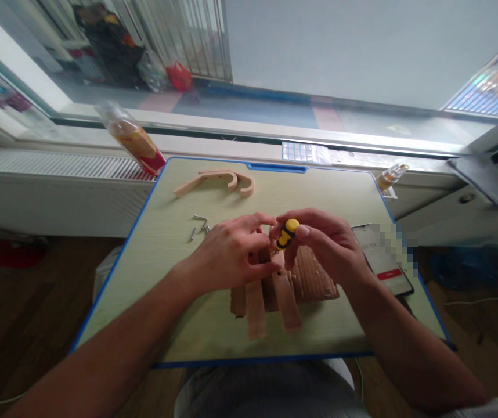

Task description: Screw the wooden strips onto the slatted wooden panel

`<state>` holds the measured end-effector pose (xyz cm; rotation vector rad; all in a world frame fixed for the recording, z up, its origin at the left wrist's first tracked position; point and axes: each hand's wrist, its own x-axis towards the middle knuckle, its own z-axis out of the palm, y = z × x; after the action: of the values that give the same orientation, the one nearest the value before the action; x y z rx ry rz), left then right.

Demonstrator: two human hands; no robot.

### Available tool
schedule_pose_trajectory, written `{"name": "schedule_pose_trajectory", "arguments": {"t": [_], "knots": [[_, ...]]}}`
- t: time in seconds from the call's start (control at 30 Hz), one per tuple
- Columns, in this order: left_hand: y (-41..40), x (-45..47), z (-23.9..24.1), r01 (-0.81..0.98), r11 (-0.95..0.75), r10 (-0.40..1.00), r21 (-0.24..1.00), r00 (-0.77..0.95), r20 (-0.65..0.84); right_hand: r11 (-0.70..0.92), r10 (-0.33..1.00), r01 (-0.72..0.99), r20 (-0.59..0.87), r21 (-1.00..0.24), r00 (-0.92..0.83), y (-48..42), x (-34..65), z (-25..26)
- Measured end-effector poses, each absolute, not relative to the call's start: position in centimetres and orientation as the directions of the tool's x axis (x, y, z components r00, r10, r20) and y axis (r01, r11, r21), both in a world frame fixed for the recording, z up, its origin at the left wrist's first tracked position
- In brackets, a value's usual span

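Note:
A short screwdriver (pixel 288 233) with a yellow-and-black handle is pinched in the fingers of my right hand (pixel 329 244), its tip pointing down. Opposite it, my left hand (pixel 231 249) is curled over the upper part of the wooden pieces, its thumb pressed on the wood and its fingertips close to the screwdriver. Two flat wooden strips (pixel 287 305) stick out below my hands towards me. Under them lies a piece of brown corrugated cardboard (pixel 316 278) with ragged edges. The exact spot where the screwdriver's tip meets the wood is mostly hidden.
Curved wooden hooks (pixel 218 179) lie at the table's back left. Screws (pixel 192 234) and a hex key (pixel 200 217) are beside my left hand. A phone (pixel 383 264) rests on the right. Bottles (pixel 133 139) stand past the blue-edged table (pixel 179 342).

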<state>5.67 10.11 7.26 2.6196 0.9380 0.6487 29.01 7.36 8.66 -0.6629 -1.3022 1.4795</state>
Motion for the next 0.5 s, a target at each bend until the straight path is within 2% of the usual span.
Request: {"name": "schedule_pose_trajectory", "arguments": {"t": [0.13, 0.33, 0.5], "knots": [[10.19, 5.66, 7.32, 0.52, -0.747, 0.652, 0.415, 0.698, 0.298, 0.122, 0.923, -0.283, 0.214, -0.951, -0.321, 7.24, 29.0, 9.18], [10.27, 5.7, 7.27, 0.507, -0.735, 0.658, 0.45, 0.694, 0.293, 0.096, 0.917, -0.383, 0.231, -0.919, -0.324, 6.97, 28.43, 9.39], [10.22, 5.67, 7.32, 0.501, -0.746, 0.649, 0.439, 0.696, 0.309, 0.097, 0.924, -0.339, 0.211, -0.936, -0.319, 7.02, 28.56, 8.99]]}}
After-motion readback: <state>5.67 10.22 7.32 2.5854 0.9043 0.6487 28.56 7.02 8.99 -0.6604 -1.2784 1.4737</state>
